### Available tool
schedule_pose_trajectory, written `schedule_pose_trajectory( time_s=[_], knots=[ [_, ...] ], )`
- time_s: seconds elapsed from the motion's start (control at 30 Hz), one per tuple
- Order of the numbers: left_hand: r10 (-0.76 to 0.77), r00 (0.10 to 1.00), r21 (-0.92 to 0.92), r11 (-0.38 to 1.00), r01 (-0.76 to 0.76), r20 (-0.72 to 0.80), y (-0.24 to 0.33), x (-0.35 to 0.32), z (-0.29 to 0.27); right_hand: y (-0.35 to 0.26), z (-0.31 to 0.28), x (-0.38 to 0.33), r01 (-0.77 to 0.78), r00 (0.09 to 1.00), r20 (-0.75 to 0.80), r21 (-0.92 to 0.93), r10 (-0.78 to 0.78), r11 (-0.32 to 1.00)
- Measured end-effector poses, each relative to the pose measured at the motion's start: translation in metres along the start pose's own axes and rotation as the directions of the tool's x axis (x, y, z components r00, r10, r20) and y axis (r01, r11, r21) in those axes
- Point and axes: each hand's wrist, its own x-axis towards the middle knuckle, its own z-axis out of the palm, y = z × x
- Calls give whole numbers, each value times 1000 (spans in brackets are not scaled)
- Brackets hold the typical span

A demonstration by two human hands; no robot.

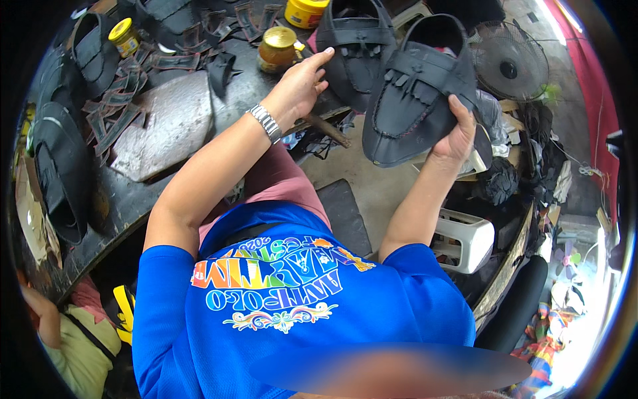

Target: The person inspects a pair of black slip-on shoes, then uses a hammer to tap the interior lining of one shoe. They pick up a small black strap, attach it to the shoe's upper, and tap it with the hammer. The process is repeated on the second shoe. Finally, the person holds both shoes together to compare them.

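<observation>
I hold two black loafer uppers up side by side, each with a strap and a fringe across the front. My left hand (307,83), with a metal watch on the wrist, grips the left edge of the farther shoe upper (352,63). Its thumb lies at the edge, and the fingertips partly go out of sight there. My right hand (457,130) holds the nearer shoe upper (412,106) by its right side, thumb on the front and fingers hidden behind. The nearer upper overlaps part of the farther one.
A dark worktable (176,63) on the left bears a worn grey slab (166,126), stitched strap pieces (119,120), more black uppers (60,166), a brown jar (276,50) and yellow tubs (304,12). A fan (508,66) and a white plastic object (465,241) are at right. Another person (76,339) is lower left.
</observation>
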Motion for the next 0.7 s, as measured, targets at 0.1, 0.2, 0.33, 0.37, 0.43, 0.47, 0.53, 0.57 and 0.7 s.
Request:
schedule_pose_trajectory(
  time_s=[0.1, 0.2, 0.33, 0.37, 0.43, 0.47, 0.53, 0.57, 0.7],
  knots=[
    [-38, 994, -16, 999, 37, -99, -7, 18, 12, 10, -20, 16, -142, 987, -65, 68, 146, 988],
    [-69, 983, -1, 998, 70, -168, -5, 25, 14, 16, -42, 21, -185, 982, -11, 189, 191, 964],
    [-32, 991, 26, 999, 36, -130, -3, 20, 17, 18, -61, 23, -206, 978, 3, 226, 210, 952],
    [-45, 992, 14, 999, 47, -117, -2, 19, 20, 17, -64, 23, -209, 976, -7, 221, 216, 953],
    [-70, 993, -19, 997, 68, -100, -1, 17, 25, 14, -68, 23, -232, 972, 34, 255, 231, 939],
    [-47, 999, -88, 995, 48, 15, -1, 16, 29, 12, -69, 22, -247, 969, 57, 266, 241, 932],
    [14, 979, -223, 974, 31, 201, -1, 14, 38, 6, -68, 20, -228, 973, 23, 264, 230, 937],
    [26, 973, -197, 980, 20, 228, 0, 12, 43, 3, -66, 17, -204, 975, -34, 246, 219, 947],
    [205, 921, -149, 975, -163, 331, 9, -1, 59, -20, -45, 0, 31, 987, -155, 10, -29, 999]
  ],
)
